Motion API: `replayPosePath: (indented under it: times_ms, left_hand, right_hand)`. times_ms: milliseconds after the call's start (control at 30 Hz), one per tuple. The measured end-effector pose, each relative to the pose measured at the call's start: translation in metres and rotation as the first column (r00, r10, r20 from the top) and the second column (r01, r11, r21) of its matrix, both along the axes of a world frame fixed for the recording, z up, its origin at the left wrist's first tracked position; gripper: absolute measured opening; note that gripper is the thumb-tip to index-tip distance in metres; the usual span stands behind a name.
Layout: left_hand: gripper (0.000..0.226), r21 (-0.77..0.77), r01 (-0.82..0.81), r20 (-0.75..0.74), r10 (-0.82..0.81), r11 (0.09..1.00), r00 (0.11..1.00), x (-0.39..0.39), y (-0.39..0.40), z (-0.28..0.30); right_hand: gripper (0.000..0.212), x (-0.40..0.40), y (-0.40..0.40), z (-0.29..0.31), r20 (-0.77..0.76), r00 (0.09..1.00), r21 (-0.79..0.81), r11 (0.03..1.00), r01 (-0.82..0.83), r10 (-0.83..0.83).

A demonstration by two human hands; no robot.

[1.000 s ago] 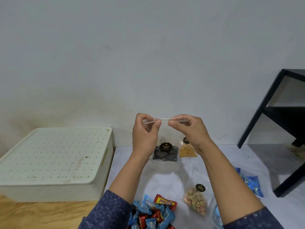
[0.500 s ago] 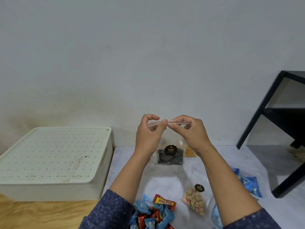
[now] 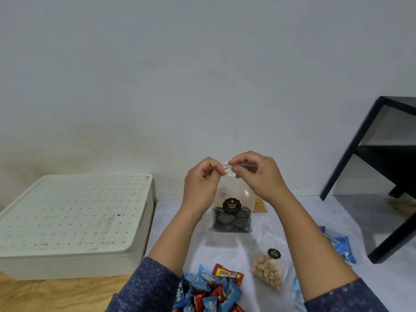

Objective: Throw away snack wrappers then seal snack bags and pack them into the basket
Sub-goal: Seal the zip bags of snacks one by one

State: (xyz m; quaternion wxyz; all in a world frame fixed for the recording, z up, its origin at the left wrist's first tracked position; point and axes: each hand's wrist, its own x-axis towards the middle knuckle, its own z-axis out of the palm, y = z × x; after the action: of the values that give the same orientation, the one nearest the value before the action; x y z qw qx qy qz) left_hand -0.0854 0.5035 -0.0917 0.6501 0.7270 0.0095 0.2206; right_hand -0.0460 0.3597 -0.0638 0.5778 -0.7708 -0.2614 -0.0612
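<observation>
Kuping Gajah snack bag [image 3: 231, 212], clear plastic with dark swirled biscuits at the bottom and a black round label, hangs up off the white table [image 3: 175, 224] in both hands. Left hand [image 3: 201, 188] pinches the zip strip at the top, thumb and forefinger curled onto it. Right hand [image 3: 258, 176] pinches the same strip just beside it, fingertips of the two hands almost meeting at the middle of the seal. Both sleeves are dark blue and speckled.

Behind that bag, low on its right, a bag of orange-tan snacks [image 3: 260, 204] peeks out, mostly hidden. Below and to the right of the held bag lies a clear bag of pale round puffs [image 3: 269, 270] with its own black label. Below the held bag, at the near edge, sits a heap of blue and red candy wrappers [image 3: 211, 291]. Far right of it, a blue packet [image 3: 340, 244] in clear plastic. To the left of the bag stands a white perforated bin lid [image 3: 74, 212]; off to the right, a black shelf frame [image 3: 369, 149].
</observation>
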Motion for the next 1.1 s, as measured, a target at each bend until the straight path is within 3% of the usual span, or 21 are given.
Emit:
replayPosePath:
  times_ms: [200, 300, 400, 500, 633, 767, 867, 933, 1100]
  left_hand:
    - [0.034, -0.014, -0.02, 0.017, 0.02, 1.0, 1.0, -0.001, 0.014, -0.001]
    - [0.032, -0.066, -0.031, 0.003, 0.031, 0.997, 1.0, 0.001, 0.022, 0.0]
    - [0.03, -0.054, 0.003, 0.004, -0.003, 0.999, 1.0, 0.003, 0.031, -0.002]
    - [0.029, -0.035, 0.059, 0.003, -0.059, 0.998, 0.998, 0.002, 0.034, -0.01]
    - [0.026, -0.027, 0.146, -0.018, -0.147, 0.989, 0.989, 0.002, 0.036, -0.027]
    - [0.033, 0.089, 0.245, -0.056, -0.241, 0.965, 0.969, 0.008, 0.035, -0.052]
    - [0.045, 0.126, 0.218, -0.082, -0.208, 0.968, 0.975, 0.019, 0.029, -0.073]
    - [0.049, 0.14, 0.174, -0.102, -0.16, 0.975, 0.982, 0.031, 0.024, -0.085]
    - [0.039, 0.285, 0.08, -0.228, -0.013, 0.955, 0.974, 0.074, 0.013, -0.112]
  right_hand:
    - [0.029, -0.01, 0.012, -0.001, -0.025, 0.999, 0.007, 1.0, 0.028, -0.028]
    - [0.042, -0.019, 0.014, -0.004, -0.011, 1.0, -0.045, 0.999, -0.02, 0.019]
    - [0.04, -0.026, 0.018, -0.012, -0.041, 0.999, -0.12, 0.992, -0.031, 0.026]
    - [0.032, -0.026, 0.02, -0.022, -0.044, 0.997, -0.199, 0.978, 0.056, -0.066]
    - [0.024, -0.02, 0.021, -0.041, -0.079, 0.978, -0.169, 0.97, 0.176, -0.191]
    - [0.031, -0.004, 0.018, -0.064, -0.161, 0.95, -0.133, 0.96, 0.246, -0.266]
    - [0.041, 0.014, 0.013, -0.085, -0.244, 0.93, -0.109, 0.961, 0.254, -0.274]
    - [0.036, 0.03, 0.01, -0.098, -0.292, 0.92, -0.098, 0.965, 0.244, -0.262]
    - [0.024, 0.077, 0.004, -0.13, -0.366, 0.901, -0.099, 0.972, 0.212, -0.234]
